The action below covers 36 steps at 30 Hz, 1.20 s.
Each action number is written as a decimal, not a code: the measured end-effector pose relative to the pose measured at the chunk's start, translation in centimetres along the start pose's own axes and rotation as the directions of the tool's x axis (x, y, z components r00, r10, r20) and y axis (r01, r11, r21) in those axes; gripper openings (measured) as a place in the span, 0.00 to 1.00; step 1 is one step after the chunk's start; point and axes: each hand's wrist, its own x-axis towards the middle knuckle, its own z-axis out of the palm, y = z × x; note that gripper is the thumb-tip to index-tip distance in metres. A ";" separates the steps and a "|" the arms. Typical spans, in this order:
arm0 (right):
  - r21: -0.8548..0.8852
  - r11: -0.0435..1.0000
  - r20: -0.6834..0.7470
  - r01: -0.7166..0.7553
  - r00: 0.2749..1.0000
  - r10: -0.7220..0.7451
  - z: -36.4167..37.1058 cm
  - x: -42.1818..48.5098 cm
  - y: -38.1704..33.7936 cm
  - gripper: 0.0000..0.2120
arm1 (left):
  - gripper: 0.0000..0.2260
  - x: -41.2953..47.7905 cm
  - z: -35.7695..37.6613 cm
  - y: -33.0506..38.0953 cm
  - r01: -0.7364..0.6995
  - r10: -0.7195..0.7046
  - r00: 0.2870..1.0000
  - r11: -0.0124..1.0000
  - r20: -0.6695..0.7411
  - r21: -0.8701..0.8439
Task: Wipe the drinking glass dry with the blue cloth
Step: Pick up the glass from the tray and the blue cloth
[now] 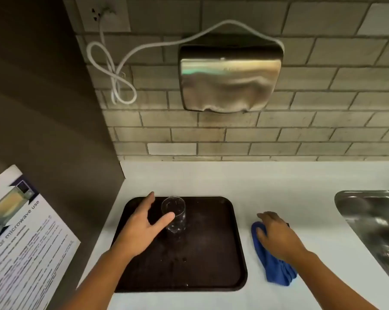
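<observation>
A clear drinking glass [174, 213] stands upright on a dark brown tray [211, 253], near the tray's back left. My left hand [144, 224] is spread open around the glass's left side, thumb in front of it, fingers apart and not clearly gripping. To the right of the tray a blue cloth [271, 265] lies crumpled on the white counter. My right hand [276, 236] rests on top of the cloth, fingers curled down over its far end.
A steel sink [372, 222] is set into the white counter [211, 177] at the right. A metal hand dryer [230, 79] with a looped white cord [121, 86] hangs on the tiled wall behind. A printed microwave notice [21, 238] is on the dark panel at left.
</observation>
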 end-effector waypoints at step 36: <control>0.908 0.420 -0.136 -0.001 0.945 0.298 -2.6 -1.7 -4.7 0.11 | 0.10 0.8 4.9 0.6 0.124 -0.196 0.974 0.882 -0.116 -0.455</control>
